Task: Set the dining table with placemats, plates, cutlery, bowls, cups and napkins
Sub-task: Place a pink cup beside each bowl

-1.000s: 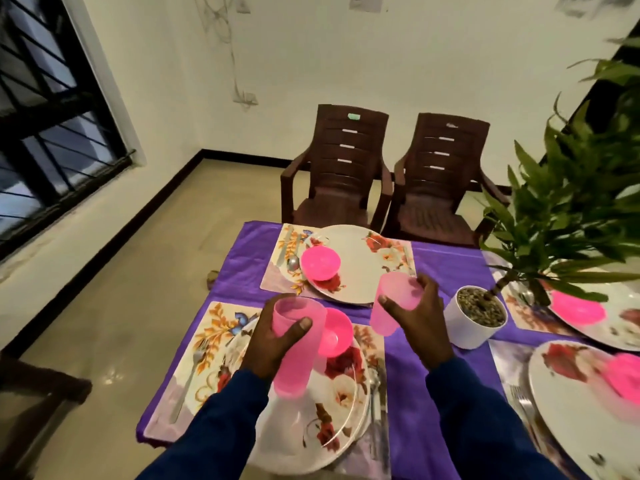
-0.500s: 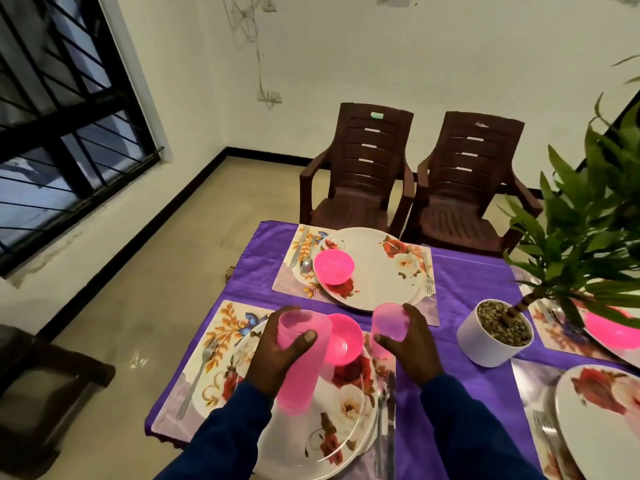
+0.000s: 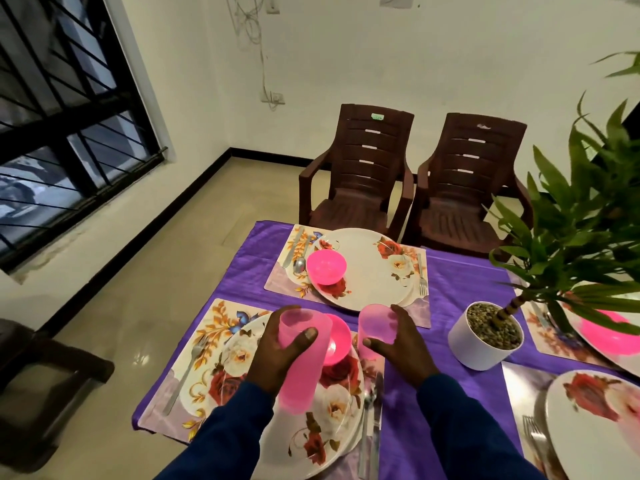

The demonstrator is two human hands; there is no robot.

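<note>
My left hand (image 3: 277, 355) grips a tall pink cup (image 3: 301, 372) above the near floral plate (image 3: 311, 420). My right hand (image 3: 401, 348) grips a second pink cup (image 3: 375, 325) low at the top right corner of the near placemat (image 3: 207, 341). A pink bowl (image 3: 337, 341) sits on the near plate between the two cups. The far setting has a floral plate (image 3: 377, 268) with a pink bowl (image 3: 326, 267) on it, a knife and spoon (image 3: 298, 258) on its left and a fork (image 3: 421, 275) on its right.
A potted plant in a white pot (image 3: 485, 337) stands right of my right hand on the purple tablecloth (image 3: 464, 282). More plates (image 3: 595, 424) and a pink bowl (image 3: 606, 334) lie at the right. Two brown chairs (image 3: 360, 174) stand beyond the table. A dark stool (image 3: 41, 375) is at left.
My right hand has lowered its cup from above the far plate toward the near placemat's top right corner. The left hand keeps its cup over the near plate. The view shifted left.
</note>
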